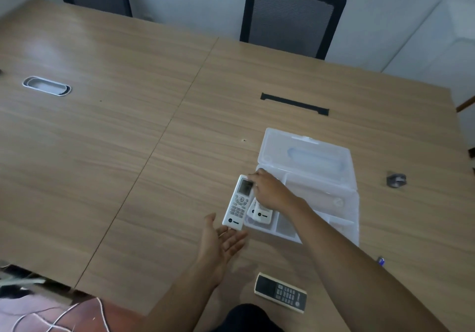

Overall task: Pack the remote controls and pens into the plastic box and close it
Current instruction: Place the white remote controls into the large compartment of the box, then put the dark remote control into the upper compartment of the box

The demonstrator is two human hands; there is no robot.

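"Where is the remote [238, 202]?"

"Right beside the box [341, 203]. My right hand [268, 193] pinches its top and my left hand [221, 241] lies open under its bottom end, so I can steer it in."

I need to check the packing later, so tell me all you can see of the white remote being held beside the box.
The white remote is a long, slim plastic handset with a small grey screen at its far end, rows of pale buttons below and a dark round logo near its close end. It lies face up, just left of the plastic box. The right hand grips its screen end; the open left hand is under its near end.
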